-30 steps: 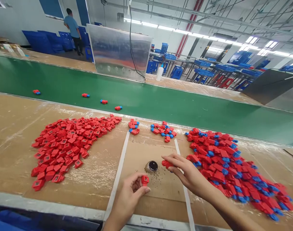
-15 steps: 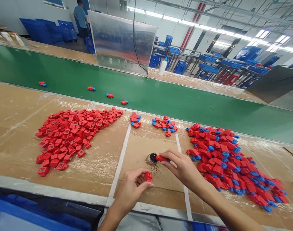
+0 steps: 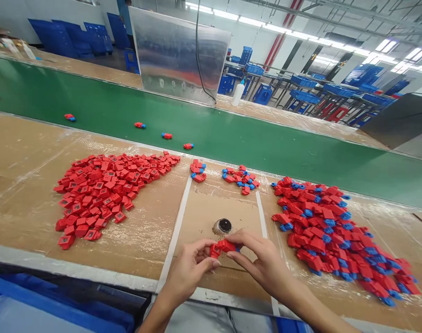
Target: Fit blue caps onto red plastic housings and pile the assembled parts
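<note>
Ten fingers are at work here, and they are all bent and closed, not open. The left hand (image 3: 188, 273) pinches one small red plastic piece (image 3: 215, 251), and the right hand (image 3: 261, 259) pinches a second red piece (image 3: 228, 245) with a bit of blue at its end. The two pieces touch each other, right between the hands. Just past the fingers sits one small round jar (image 3: 222, 226) with dark stuff inside and no lid on it. It stands on a brown cardboard sheet (image 3: 211, 208), and two white tape strips (image 3: 175, 236) run down its sides. Farther out on the table lie four heaps: one big all-red heap (image 3: 110, 189) on the left, two little red-and-blue heaps (image 3: 198, 171) (image 3: 239, 179) in the middle, and one big red-and-blue heap (image 3: 328, 231) on the right. Behind them runs a green belt (image 3: 266, 157) with five red-and-blue pieces on it, and past the belt stand one shiny metal sheet (image 3: 179, 53) and one white bottle (image 3: 237, 94).
</note>
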The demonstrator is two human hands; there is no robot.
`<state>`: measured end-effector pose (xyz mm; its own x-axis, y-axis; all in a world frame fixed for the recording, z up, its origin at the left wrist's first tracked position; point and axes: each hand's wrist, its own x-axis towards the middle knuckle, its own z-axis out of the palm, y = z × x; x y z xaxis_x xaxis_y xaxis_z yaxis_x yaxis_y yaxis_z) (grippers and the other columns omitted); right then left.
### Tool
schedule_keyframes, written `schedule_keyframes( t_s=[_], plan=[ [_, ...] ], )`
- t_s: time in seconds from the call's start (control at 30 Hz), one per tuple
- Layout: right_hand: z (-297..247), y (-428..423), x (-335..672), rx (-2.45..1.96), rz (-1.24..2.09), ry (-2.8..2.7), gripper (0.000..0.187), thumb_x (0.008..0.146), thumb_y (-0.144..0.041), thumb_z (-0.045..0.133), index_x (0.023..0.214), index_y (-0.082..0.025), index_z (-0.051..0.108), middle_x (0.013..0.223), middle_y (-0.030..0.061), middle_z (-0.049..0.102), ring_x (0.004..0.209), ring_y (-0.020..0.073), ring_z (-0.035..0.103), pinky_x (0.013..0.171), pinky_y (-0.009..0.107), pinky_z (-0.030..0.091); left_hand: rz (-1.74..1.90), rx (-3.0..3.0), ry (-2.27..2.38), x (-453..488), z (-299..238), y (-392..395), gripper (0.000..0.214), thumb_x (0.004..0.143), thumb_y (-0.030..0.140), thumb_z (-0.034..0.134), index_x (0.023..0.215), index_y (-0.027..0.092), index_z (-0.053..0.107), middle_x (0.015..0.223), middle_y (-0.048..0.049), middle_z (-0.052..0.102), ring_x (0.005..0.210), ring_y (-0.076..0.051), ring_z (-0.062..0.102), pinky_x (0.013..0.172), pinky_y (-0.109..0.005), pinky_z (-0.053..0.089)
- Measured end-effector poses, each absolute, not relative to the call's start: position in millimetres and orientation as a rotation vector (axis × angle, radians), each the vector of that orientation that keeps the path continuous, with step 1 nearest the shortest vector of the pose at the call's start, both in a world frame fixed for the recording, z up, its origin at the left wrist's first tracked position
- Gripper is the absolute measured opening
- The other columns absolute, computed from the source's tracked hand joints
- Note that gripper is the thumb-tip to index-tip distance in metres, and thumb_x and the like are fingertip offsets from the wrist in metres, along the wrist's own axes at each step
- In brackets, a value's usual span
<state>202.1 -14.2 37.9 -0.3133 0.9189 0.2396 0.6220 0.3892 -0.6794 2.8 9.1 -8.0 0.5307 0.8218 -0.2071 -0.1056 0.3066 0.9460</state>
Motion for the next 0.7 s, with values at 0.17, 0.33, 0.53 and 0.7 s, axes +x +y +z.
schedule_keyframes(
  t_s=[0.17, 0.33, 0.53, 0.7],
  plan=[
    [28, -18, 197, -1.333, 0.659, -2.026, 0.013, 0.092, -0.025, 0.059, 0.105, -0.023, 0.061, 0.091, 0.0054, 0.067, 0.082, 0.0184, 0.065, 0.071, 0.028, 0.053, 0.688, 1.109, 0.814, 4, -9, 7, 0.03, 0.08, 0.023, 0.065, 0.108, 0.014, 0.07, 0.078, -0.003, 0.065, 0.07, -0.015, 0.055, 0.064, -0.023, 0.046],
    [24, -25, 186, -1.318, 0.605, -2.082, 0.015, 0.096, -0.022, 0.048, 0.098, -0.023, 0.063, 0.087, 0.0062, 0.063, 0.077, 0.018, 0.063, 0.067, 0.028, 0.053, 0.618, 1.3, 0.889, -2, -6, 5, 0.016, 0.083, 0.025, 0.06, 0.093, 0.017, 0.07, 0.07, 0.0001, 0.061, 0.065, -0.014, 0.051, 0.06, -0.021, 0.04],
    [18, -30, 173, -1.369, 0.487, -2.136, 0.02, 0.096, -0.018, 0.043, 0.094, -0.021, 0.063, 0.086, 0.0074, 0.062, 0.076, 0.0184, 0.063, 0.065, 0.028, 0.053, 0.598, 1.536, 0.927, 0, 0, 8, 0.014, 0.086, 0.025, 0.055, 0.083, 0.018, 0.067, 0.073, -0.0015, 0.062, 0.069, -0.016, 0.053, 0.061, -0.022, 0.039],
    [31, -23, 205, -1.345, 0.535, -2.04, 0.016, 0.096, -0.022, 0.049, 0.102, -0.023, 0.064, 0.096, 0.0064, 0.069, 0.087, 0.0181, 0.067, 0.075, 0.028, 0.054, 0.506, 1.417, 0.907, -17, 2, 17, 0.038, 0.075, 0.025, 0.065, 0.113, 0.02, 0.066, 0.083, -0.0017, 0.066, 0.069, -0.017, 0.06, 0.064, -0.025, 0.048]
  ],
)
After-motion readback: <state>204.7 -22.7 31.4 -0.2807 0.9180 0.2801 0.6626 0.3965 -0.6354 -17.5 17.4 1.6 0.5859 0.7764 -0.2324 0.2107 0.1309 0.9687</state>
